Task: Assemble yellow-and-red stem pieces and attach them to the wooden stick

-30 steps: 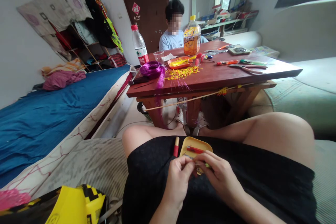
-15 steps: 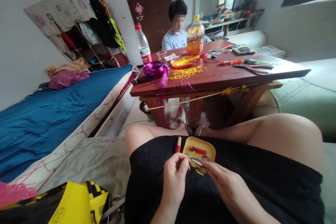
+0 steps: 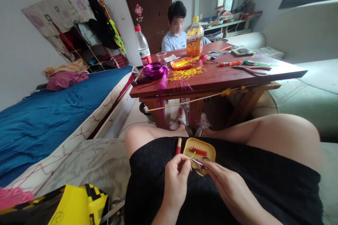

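Observation:
My left hand (image 3: 177,168) is closed in a pinch on a thin yellow strand (image 3: 194,153), whose small end sticks out past the fingertips. My right hand (image 3: 224,177) grips what look like slim silver tweezers (image 3: 197,162), their tip against the strand by my left fingers. Both hands are over my lap, at the near edge of a shallow yellow tray (image 3: 213,147). Inside the tray lie a red stick-like piece (image 3: 198,151) and scissors with ring handles (image 3: 206,160), partly covered by my right hand. A red and tan cylinder (image 3: 179,146) rests left of the tray.
Ahead, a dark red table (image 3: 211,77) carries a purple strand bundle (image 3: 154,70), many yellow pieces (image 3: 186,74), an orange dish (image 3: 182,64), bottles and pliers (image 3: 252,69). A thin stick (image 3: 185,102) crosses its front. Another person (image 3: 174,40) sits behind it. A blue bed (image 3: 60,112) is left.
The yellow strand's end now shows above the tweezers' tip, where it was hardly visible before. Both hands keep nearly the same place; the view has shifted slightly.

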`<state>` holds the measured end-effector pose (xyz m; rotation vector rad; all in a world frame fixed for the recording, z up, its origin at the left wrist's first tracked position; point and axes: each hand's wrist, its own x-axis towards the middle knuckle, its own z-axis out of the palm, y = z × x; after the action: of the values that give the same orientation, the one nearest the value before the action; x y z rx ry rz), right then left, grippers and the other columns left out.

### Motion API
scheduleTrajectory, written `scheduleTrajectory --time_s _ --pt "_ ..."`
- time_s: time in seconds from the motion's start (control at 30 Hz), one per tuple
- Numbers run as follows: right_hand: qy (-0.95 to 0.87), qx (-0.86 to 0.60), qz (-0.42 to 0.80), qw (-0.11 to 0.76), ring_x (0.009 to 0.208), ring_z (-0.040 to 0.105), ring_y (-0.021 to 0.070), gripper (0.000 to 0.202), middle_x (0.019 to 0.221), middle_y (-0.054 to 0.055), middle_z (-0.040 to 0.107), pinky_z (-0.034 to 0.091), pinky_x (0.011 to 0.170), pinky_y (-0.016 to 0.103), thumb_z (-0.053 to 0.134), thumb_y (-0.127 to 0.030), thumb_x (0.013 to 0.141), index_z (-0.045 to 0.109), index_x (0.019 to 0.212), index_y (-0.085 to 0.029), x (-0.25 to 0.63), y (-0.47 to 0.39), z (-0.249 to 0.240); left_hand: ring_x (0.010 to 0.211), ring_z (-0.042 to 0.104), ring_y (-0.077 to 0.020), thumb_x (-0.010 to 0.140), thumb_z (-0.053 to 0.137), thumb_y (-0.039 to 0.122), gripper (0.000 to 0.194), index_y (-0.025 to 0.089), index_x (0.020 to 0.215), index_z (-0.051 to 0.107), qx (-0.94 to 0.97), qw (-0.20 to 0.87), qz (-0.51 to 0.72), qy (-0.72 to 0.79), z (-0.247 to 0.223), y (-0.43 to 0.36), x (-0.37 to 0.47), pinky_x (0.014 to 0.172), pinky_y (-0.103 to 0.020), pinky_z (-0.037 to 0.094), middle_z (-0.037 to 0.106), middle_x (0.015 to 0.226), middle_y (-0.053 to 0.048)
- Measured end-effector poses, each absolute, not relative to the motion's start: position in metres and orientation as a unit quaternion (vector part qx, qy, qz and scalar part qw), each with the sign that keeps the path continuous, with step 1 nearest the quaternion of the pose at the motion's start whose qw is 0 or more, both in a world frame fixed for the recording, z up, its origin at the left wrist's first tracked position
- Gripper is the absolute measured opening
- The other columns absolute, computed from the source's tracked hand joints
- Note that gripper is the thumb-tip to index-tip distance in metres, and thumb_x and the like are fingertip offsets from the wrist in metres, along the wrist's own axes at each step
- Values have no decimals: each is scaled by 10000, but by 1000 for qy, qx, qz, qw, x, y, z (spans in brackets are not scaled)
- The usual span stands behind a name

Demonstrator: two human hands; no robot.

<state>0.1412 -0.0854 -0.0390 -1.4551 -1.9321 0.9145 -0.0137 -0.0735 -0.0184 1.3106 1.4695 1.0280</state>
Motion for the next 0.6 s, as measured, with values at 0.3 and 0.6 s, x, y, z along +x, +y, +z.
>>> scheduleTrajectory --time_s 0.3,0.6 --pt "-423 -454 664 418 420 352 74 352 518 -53 418 268 389 170 550 -488 761 633 893 -173 132 -80 -36 595 543 -166 774 520 207 175 197 651 644 620 448 350 541 -12 -82 -2 575 -237 388 634 635 -20" --pt "-308 -460 634 540 449 308 54 323 520 -59 410 219 411 171 685 -463 668 630 765 -160 155 -57 -28 951 563 -241 824 486 191 142 203 853 624 577 223 295 728 -35 -16 -59 854 -340 387 634 904 -82"
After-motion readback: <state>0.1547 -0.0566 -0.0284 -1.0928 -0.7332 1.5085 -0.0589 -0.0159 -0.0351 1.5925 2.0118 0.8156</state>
